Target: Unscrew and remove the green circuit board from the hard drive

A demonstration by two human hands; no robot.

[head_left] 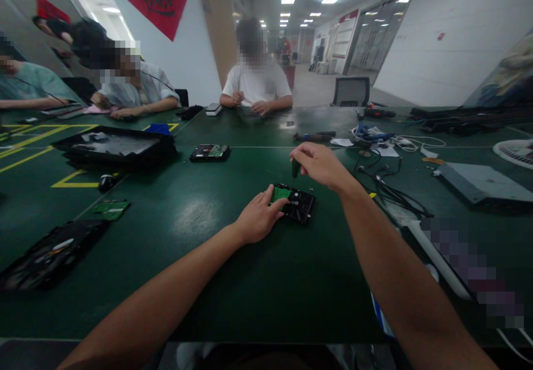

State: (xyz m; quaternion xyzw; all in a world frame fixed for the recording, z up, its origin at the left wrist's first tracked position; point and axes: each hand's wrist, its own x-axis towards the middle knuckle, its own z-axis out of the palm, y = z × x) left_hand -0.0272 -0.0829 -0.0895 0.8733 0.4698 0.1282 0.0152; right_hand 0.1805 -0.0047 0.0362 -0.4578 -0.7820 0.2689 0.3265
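A black hard drive [303, 204] with a green circuit board lies on the table in front of me. My left hand [259, 215] grips its left side, thumb and fingers resting on the board. Above the drive, my right hand [320, 164] is closed around the dark green handle of a screwdriver [295, 169]. The screwdriver stands nearly upright, its thin shaft reaching down to the board's edge; whether the tip sits in a screw is too small to tell. Small metal bits, perhaps screws, lie by the drive's upper right corner.
Another hard drive [210, 153] lies further back, left of a person [256, 84] seated opposite. At left are a black tray [116, 145], a loose circuit board [110, 209] and a black casing [52, 253]. Cables [389, 189] and a grey metal box [485, 184] occupy the right.
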